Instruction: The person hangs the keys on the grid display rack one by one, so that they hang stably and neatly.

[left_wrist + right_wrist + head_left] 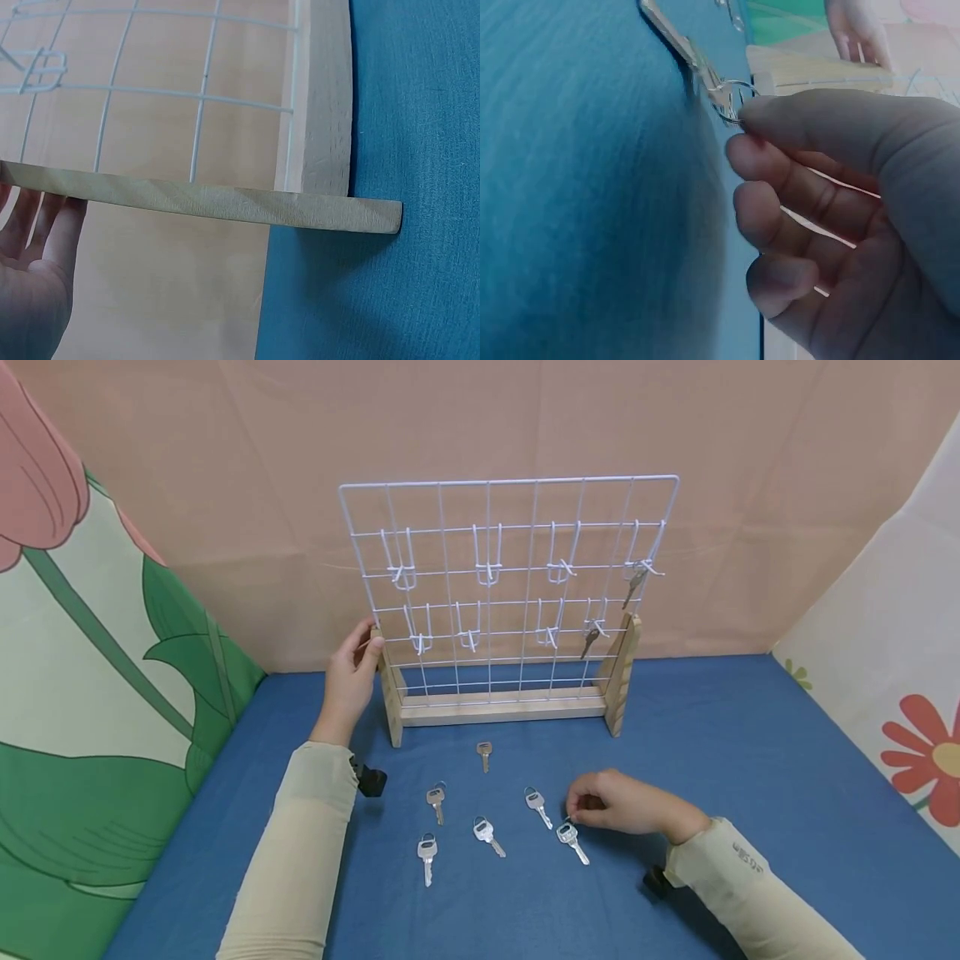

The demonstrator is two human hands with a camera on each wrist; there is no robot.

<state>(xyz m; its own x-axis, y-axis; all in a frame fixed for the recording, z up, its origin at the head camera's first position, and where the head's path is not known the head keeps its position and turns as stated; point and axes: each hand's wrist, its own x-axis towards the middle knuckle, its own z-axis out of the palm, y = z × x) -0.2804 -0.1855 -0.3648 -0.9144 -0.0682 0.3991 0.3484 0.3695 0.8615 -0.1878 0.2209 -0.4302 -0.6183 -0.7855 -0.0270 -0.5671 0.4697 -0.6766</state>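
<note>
My right hand [618,803] pinches the small ring of a silver key [573,843] between thumb and index finger, low over the blue cloth. In the right wrist view that key [673,34] points away from the fingertips, and the other fingers curl loosely. My left hand [351,677] grips the upper end of the left wooden post [391,693] of a white wire rack [510,602]. From the left wrist, the fingers [64,229] reach behind that post. Just left of the right hand lies another silver key [538,807] with a ring.
Several more keys lie on the blue cloth, among them a brassy one [484,755] nearest the rack and a silver one [427,860] at front left. Two keys hang from right-hand hooks, one upper [633,587], one lower [590,642]. The rack's other hooks [487,572] stick out forward.
</note>
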